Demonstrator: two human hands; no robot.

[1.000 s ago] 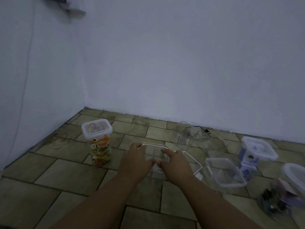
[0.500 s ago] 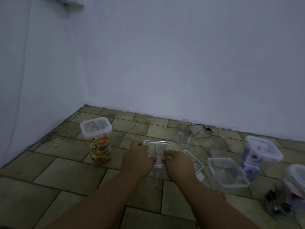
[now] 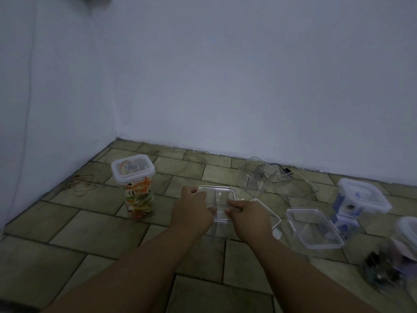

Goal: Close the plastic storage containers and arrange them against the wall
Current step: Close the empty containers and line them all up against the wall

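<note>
- Left hand (image 3: 191,210) and right hand (image 3: 249,214) are pressing — fingers curled — on the clear lid (image 3: 216,197).
- Clear, empty-looking container (image 3: 217,230) is standing upright on the tiled floor (image 3: 79,224).

The lidded container (image 3: 409,231) at far right is cut by the frame edge; the dark clutter (image 3: 383,271) below it is too blurred to identify.

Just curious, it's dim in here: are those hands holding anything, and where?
Both hands are on a clear lid atop an empty clear container: left hand at its left edge, right hand at its near right corner.
</note>
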